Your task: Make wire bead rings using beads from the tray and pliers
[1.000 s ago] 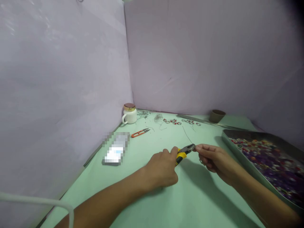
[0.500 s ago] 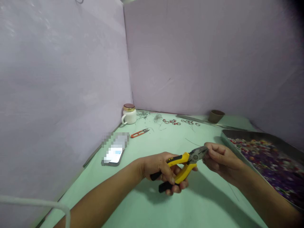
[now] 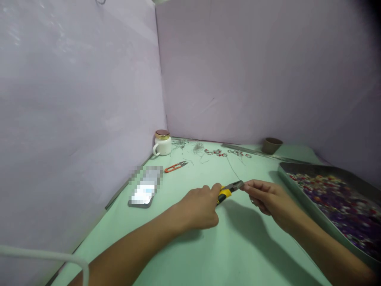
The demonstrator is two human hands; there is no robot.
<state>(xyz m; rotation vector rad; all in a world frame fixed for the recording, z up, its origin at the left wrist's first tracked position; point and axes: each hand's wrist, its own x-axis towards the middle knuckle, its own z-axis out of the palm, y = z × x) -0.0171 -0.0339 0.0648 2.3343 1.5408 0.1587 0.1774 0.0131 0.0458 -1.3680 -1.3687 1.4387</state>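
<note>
My left hand is wrapped around the yellow-and-black handles of a pair of pliers, back of the hand upward, hiding most of the grips. The jaws point right and look closed, touching the fingertips of my right hand. Thumb and forefinger of that hand pinch a thin wire at the jaw tips. One end of the wire sticks up and away over the green table; a thin strand also shows below my right forearm. Anything else small between the fingertips is hidden.
A tray of mixed beads stands at right. Farther back are a brown cup, beaded wire pieces, wire scraps and a lidded white mug. Orange thread snips and a phone lie left.
My left hand has rolled over, so its back now faces up and covers the handles. The pliers' jaws and my right fingertips have shifted left, and the wire's free end points more steeply away.
</note>
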